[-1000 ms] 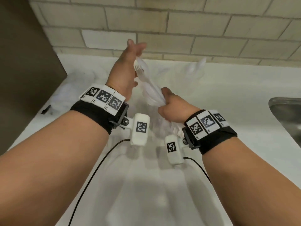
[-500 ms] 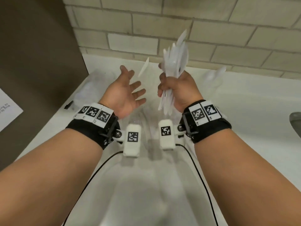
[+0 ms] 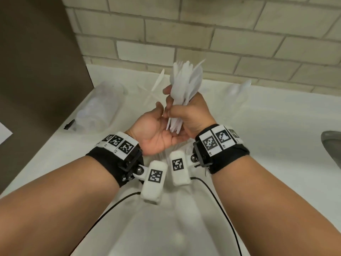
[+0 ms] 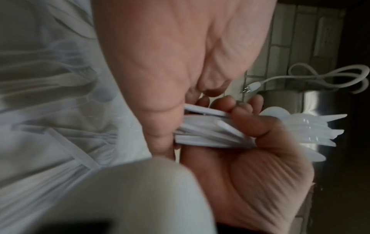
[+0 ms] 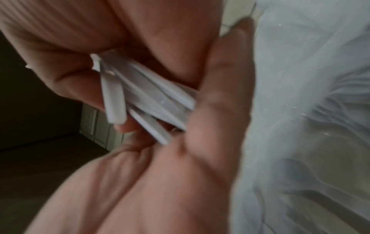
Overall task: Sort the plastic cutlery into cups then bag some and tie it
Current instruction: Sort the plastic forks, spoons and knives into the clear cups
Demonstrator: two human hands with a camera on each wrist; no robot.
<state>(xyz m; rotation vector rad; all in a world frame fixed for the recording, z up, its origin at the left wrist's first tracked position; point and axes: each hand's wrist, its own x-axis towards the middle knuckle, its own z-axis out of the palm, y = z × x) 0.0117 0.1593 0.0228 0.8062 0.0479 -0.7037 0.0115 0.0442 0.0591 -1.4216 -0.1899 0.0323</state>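
My right hand (image 3: 191, 111) grips a bundle of white plastic cutlery (image 3: 186, 84) upright above the white counter (image 3: 258, 126), blades and tips pointing up. My left hand (image 3: 156, 130) lies palm up just under it, fingers relaxed, and the handle ends touch its palm. The left wrist view shows the bundle (image 4: 210, 136) squeezed in the right hand (image 4: 260, 158). In the right wrist view the handle ends (image 5: 144, 98) stick out of the fist against the left hand (image 5: 220, 95). A clear bag (image 4: 50, 95) holding more cutlery lies below.
Clear cups (image 3: 99, 108) lie at the left by a dark panel (image 3: 36, 71). Behind the hands stands a cup with cutlery (image 3: 155, 87), and another with spoons (image 3: 238, 89) is at the back right. A metal sink (image 3: 332, 145) sits at the right edge. The brick wall (image 3: 221, 43) is close behind.
The right hand lifted the cutlery bundle up and holds it upright. The left hand swung from open and apart to palm-up under the handle ends.
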